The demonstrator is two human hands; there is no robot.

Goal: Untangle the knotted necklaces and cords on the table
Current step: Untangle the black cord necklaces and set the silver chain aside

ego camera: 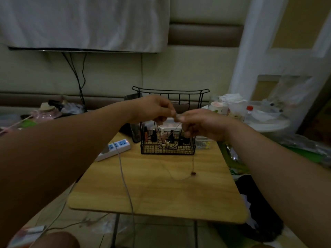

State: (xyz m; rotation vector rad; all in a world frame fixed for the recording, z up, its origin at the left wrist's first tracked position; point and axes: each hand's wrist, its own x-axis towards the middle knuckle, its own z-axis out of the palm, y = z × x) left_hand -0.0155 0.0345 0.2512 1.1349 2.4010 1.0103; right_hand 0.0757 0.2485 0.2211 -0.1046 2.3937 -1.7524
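This is a lived-in room of a home. A small wooden table (161, 194) carries a wire basket (170, 91) of cosmetic bottles (154, 136) and a power strip (116, 146), and a white cable (123, 176) trails across it. A white cloth (84, 22) drapes a wall-mounted unit against a padded wall, with wires (77, 76) hanging below, while a cup (217, 106), a plastic bottle (249, 111) and a hat (47, 106) clutter the sides.

Bare left hand (154, 109), bare right hand (201, 124).

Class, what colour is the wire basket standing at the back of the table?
The wire basket is black, shown best in the head view.
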